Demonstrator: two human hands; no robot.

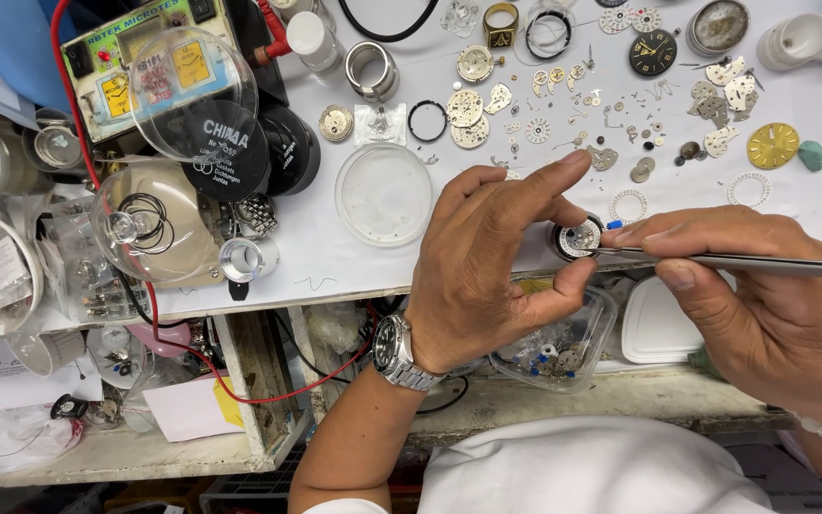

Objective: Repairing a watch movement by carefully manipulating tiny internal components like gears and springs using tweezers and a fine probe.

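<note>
At counter (pixel 354 257) front edge, round watch movement (pixel 579 237) pinched between left hand (pixel 492 271) thumb and forefinger, right hand (pixel 763 305) closed on tweezers (pixel 744 263) lying crosswise, tips touching movement's right rim.

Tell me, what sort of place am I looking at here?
Likely a watch repair bench: loose gears and plates lie scattered, watch dials sit nearby, and the left hand holds a movement while the right hand works tweezers.

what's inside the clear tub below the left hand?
The clear plastic tub on the lower shelf holds small metal watch parts and a few blue bits. The left hand covers its near-left part, so what lies there cannot be seen.
</note>
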